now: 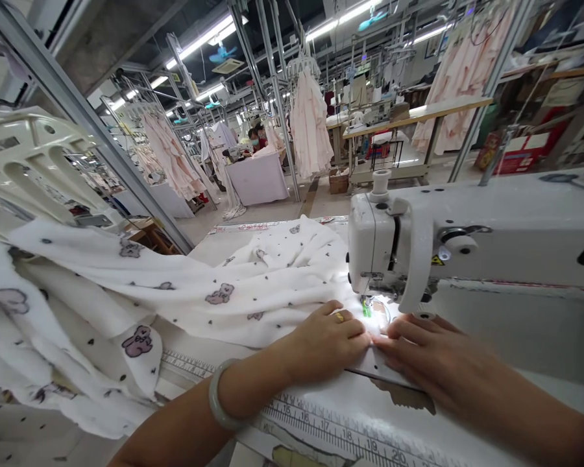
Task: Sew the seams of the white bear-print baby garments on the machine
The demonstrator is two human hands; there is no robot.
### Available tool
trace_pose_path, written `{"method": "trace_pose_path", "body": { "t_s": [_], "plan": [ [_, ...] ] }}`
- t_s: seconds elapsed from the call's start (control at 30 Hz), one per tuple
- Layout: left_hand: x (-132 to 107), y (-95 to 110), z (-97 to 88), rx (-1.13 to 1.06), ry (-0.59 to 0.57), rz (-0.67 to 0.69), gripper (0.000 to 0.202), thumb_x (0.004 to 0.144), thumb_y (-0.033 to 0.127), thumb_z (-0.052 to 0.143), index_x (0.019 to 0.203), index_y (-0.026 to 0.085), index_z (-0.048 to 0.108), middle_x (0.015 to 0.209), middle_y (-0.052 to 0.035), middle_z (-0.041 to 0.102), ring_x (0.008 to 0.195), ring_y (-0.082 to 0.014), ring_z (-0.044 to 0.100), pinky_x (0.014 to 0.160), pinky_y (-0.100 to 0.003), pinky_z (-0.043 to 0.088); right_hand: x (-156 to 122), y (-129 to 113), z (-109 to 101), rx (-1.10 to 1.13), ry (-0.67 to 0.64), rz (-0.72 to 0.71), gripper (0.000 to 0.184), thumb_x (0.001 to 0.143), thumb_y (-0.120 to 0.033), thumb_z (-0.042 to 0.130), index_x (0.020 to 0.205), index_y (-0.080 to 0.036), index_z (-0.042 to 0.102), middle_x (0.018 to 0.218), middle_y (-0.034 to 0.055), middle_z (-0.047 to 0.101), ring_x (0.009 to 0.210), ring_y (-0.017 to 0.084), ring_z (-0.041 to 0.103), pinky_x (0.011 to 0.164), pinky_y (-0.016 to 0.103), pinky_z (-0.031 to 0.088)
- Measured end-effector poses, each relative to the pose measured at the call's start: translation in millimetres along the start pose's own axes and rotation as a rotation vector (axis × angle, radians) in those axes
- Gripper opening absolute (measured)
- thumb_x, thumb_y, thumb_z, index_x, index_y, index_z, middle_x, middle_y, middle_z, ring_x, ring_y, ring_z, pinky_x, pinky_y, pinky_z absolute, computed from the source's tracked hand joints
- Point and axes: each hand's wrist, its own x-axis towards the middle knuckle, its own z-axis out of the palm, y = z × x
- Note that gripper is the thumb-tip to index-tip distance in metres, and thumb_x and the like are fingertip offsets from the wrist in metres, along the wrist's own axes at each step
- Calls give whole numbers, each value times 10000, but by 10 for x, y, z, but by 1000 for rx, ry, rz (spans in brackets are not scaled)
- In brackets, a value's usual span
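Head view: sewing station in a garment workshop, seen from above the hands.
Landmark: white industrial sewing machine, its head over the work at centre right.
Left hand: just left of the needle area, palm down, fingers close together and flat on white printed fabric; gripping nothing, pressing the cloth flat, probably to keep the edge steady. Gold ring on one finger, pale bangle on the wrist.
Right hand: just below and in front of the machine head, fingers stretched flat on the fabric edge, fingertips meeting the left hand's; pressing rather than holding, seemingly to keep the seam line straight.
Fabric: white with small bear prints, edge beneath the presser foot, bulk piled left of the machine and spilling off the table's left side, likely to keep weight off the seam.
Ruler strip: printed along the table edge, nearer than the machine.
Background: pale pink garments hanging on rails beyond the machine; a person seated at a far table.
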Motion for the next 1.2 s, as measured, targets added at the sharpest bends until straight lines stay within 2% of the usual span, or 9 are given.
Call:
{"method": "trace_pose_path", "body": {
  "t_s": [0.13,0.27,0.4,0.5,0.73,0.9,1.03,1.13,1.2],
  "plan": [
    [-11,-11,-13,-73,-14,-58,209,1051,131,524,1170,113,695,1193,-86,764,1072,-204,692,1074,-358,455,-5,-28,15,-75,37,34,310,1118,-243,411,1167,-301,712,1020,5,756,874,194,731,968,419,459],
    [52,-69,-4,-70,-104,-126,289,1059,120,477,1272,101,671,1349,-125,733,1238,-217,677,1140,-366,432,-53,44,96,-214,92,80,364,1143,-428,401,1257,-296,720,1120,45,790,967,253,739,1042,478,439],
    [101,-143,29,-66,-184,-146,432,986,95,544,1413,67,604,1464,-186,664,1399,-261,595,1170,-396,427,-98,133,154,-266,84,127,490,1142,-558,361,1315,-271,719,1170,63,806,981,276,753,1036,512,468],
    [113,-180,60,-84,-182,-155,479,944,52,559,1421,77,600,1474,-184,660,1396,-263,595,1183,-413,426,-99,149,152,-278,82,130,520,1146,-566,343,1300,-253,730,1150,63,817,951,269,765,1004,519,503],
    [124,-236,80,-132,-174,-151,332,953,74,598,1278,92,661,1417,-153,699,1329,-239,637,1177,-362,417,-66,138,116,-295,131,90,475,1143,-547,383,1247,-255,743,1139,42,823,935,259,768,958,500,523],
    [87,-235,112,-149,-140,-141,421,923,73,628,1344,60,639,1472,-164,667,1356,-265,620,1202,-410,418,-99,177,131,-242,63,172,420,1137,-521,400,1272,-317,743,1169,32,816,894,249,755,909,477,525],
    [81,-238,150,-165,-115,-170,336,1026,124,532,1340,88,647,1452,-144,679,1320,-246,647,1217,-422,418,-99,218,149,-220,34,195,346,1128,-481,447,1270,-378,745,1088,-7,835,875,242,762,924,478,515],
    [47,-368,180,-218,-93,-256,323,1081,176,477,1346,148,660,1444,-109,691,1349,-222,635,1245,-405,400,-128,308,173,-236,3,207,333,1120,-440,459,1245,-410,767,1053,-13,839,887,248,767,925,477,532],
    [-25,-529,188,-237,-99,-420,325,1071,184,494,1349,174,663,1452,-98,687,1378,-217,615,1259,-388,390,-196,408,191,-291,25,240,362,1113,-460,443,1187,-438,797,1062,-5,836,929,268,765,939,487,543]
  ]
}}
